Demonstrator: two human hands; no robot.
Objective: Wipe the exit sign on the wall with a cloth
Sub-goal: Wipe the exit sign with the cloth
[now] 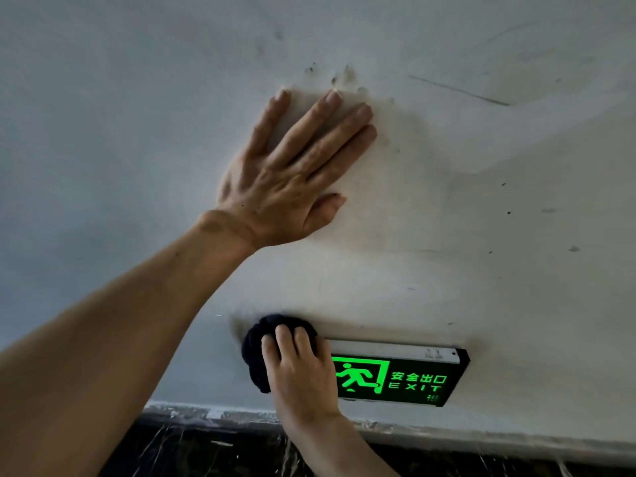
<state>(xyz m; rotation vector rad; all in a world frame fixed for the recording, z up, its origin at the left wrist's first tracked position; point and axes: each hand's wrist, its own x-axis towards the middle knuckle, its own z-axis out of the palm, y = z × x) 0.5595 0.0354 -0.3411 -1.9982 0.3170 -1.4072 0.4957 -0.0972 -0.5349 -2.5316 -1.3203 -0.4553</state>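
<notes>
A black exit sign [409, 378] with a green running figure and green lettering is fixed low on the white wall. Its top edge is a pale strip. My right hand [301, 370] presses a bunched dark blue cloth [256, 349] against the sign's left end, which the hand and the cloth hide. My left hand [292, 173] lies flat on the wall above, fingers spread, holding nothing.
The white wall [481, 218] carries scuffs and dark smudges, most of them around my left fingertips. Below the sign runs a dark marbled skirting [213, 445] with a chipped grey top edge.
</notes>
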